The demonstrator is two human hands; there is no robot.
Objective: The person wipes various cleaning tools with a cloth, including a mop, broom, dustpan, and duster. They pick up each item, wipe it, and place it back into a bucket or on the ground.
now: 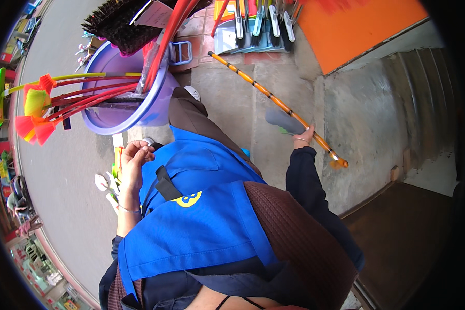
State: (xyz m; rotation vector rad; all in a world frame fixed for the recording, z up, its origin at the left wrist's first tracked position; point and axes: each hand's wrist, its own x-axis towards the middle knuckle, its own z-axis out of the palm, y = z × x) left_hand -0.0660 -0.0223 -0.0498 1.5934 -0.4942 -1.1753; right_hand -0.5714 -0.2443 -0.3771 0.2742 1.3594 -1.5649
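In my right hand (304, 137) is a long orange stick with dark bands (271, 97), held near its lower right end and slanting up to the left. A flat, blurred grey thing (285, 121) shows beside that hand; what it is and whether I hold it cannot be told. My left hand (136, 155) is raised at the left of my blue apron (193, 232), fingers curled, with nothing seen in it. Above it stands a purple plastic tub (164, 100) holding red-handled brushes or brooms (97, 99). A black-bristled broom head (120, 29) rises over the tub.
Dustpans (252, 48) with small brushes stand against the far edge, near an orange panel (356, 31). Concrete steps (426, 93) lie at right, with a dark brown mat or board (395, 240) below. A road (58, 174) runs along the left, with people (17, 203) beyond.
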